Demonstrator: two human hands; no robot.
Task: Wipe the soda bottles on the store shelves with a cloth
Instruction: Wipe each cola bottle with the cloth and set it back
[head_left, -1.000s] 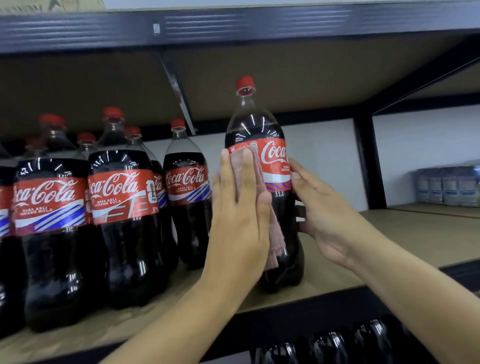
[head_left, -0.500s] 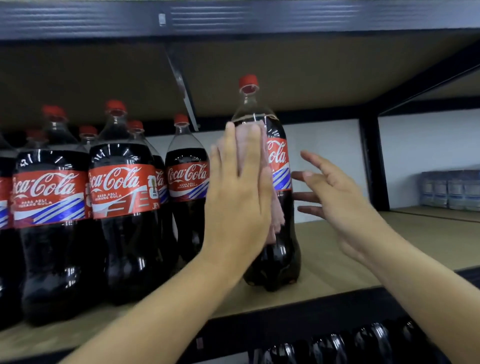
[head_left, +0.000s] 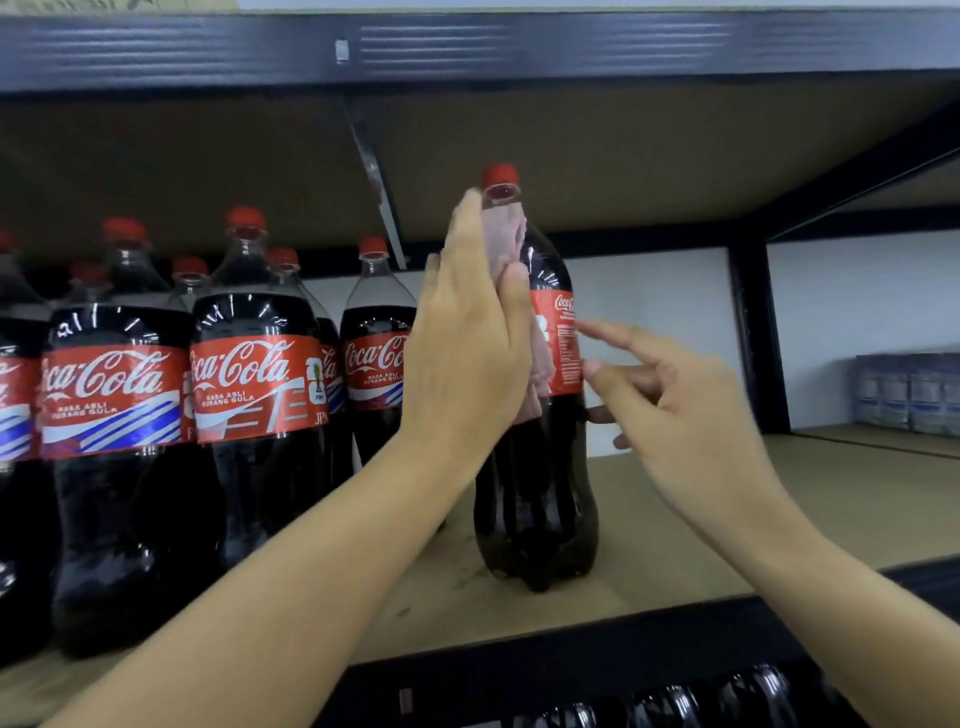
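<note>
A tall cola bottle (head_left: 540, 499) with a red cap stands upright and alone on the wooden shelf board (head_left: 727, 525), apart from the row. My left hand (head_left: 467, 343) presses a pale pink cloth (head_left: 506, 234) flat against the bottle's neck and upper label. The cloth hangs down between my palm and the bottle. My right hand (head_left: 685, 405) hovers at the bottle's right side, fingers spread and blurred, fingertips at the label's edge. Whether they touch it is unclear.
Several more cola bottles (head_left: 249, 415) stand packed at the left of the same shelf. A black upright post (head_left: 753, 338) divides the bay; wrapped packs of small bottles (head_left: 909, 389) sit beyond it. Dark bottle tops (head_left: 675, 701) show on the shelf below. The upper shelf beam (head_left: 467, 47) hangs close overhead.
My left hand slid the cloth up from the label to the bottle's neck. My right hand let go of the bottle's side and opened. The bottle turned, its label now facing right.
</note>
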